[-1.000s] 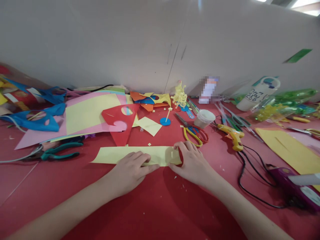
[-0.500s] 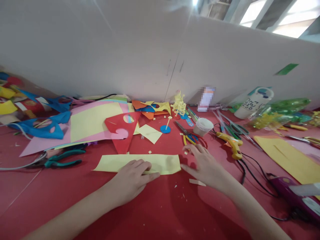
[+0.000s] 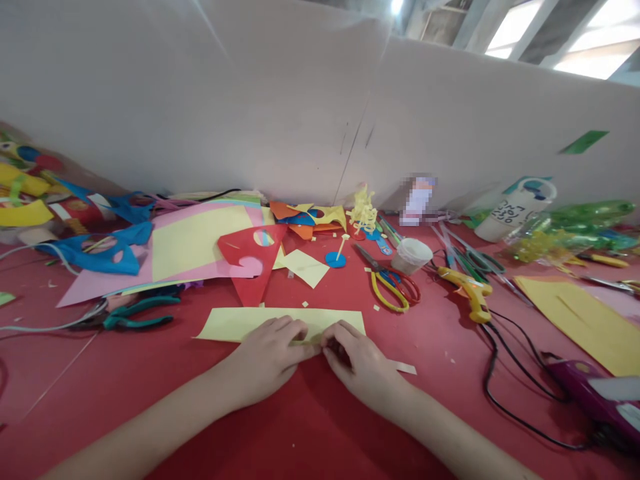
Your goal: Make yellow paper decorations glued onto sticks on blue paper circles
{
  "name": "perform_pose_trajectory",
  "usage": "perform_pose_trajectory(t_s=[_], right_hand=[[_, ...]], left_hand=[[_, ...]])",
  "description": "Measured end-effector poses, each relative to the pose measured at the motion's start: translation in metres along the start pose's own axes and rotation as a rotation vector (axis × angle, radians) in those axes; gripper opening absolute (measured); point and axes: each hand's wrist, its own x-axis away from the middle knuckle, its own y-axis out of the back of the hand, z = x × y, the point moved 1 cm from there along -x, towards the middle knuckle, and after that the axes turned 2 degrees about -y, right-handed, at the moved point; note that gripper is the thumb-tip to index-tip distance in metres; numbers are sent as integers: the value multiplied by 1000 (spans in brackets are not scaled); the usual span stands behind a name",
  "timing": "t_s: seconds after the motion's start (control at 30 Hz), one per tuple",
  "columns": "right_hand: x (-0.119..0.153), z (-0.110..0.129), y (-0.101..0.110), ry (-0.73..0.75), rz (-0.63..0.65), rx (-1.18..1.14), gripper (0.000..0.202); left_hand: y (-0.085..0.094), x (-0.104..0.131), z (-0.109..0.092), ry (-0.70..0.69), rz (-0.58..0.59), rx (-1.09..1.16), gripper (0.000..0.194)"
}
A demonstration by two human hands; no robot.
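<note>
Left fingers [image 3: 289,325] curl on yellow paper [image 3: 225,323], grip unclear — right fingers [image 3: 346,331] pinch its edge.

A pale yellow strip of paper [image 3: 245,321] lies lengthwise from nine to three o'clock, uncrumpled, at seven o'clock from the view's centre.

yellow strip [image 3: 240,321]: part-hidden | purple tool [image 3: 567,373]: cut off | pale object [image 3: 418,201]: pixelated
</note>
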Motion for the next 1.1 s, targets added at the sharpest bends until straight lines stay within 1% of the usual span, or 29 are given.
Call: perform_pose_trajectory(t_s=[0.07,0.13,0.27,0.37,0.47,0.57,0.77,0.97,1.1], right_hand=[[-2,-1,2,-23,-3,2,16],[-4,-2,3,-39,-10,13,14],[-7,-5,0,-50,-14,21,13],[-7,-6,-2,-55,-12,23,12],[-7,-6,-2,-50,-13,24,13],[-7,-6,-2,-42,-21,35,14],[-5,-8,-4,20,-3,75,16],[-1,-11,-6,168,-20,145,30],[1,-8,-6,263,-21,204,32]], left_hand=[[1,1,3,17,-2,62,39],[4,3,7,52,6,164,36],[15,7,19,198,42,394,18],[23,9,26,298,79,486,11],[27,9,29,350,70,539,10],[26,9,30,327,60,552,12],[20,11,33,298,93,551,18],[17,13,34,241,112,494,21],[15,13,33,207,130,448,22]])
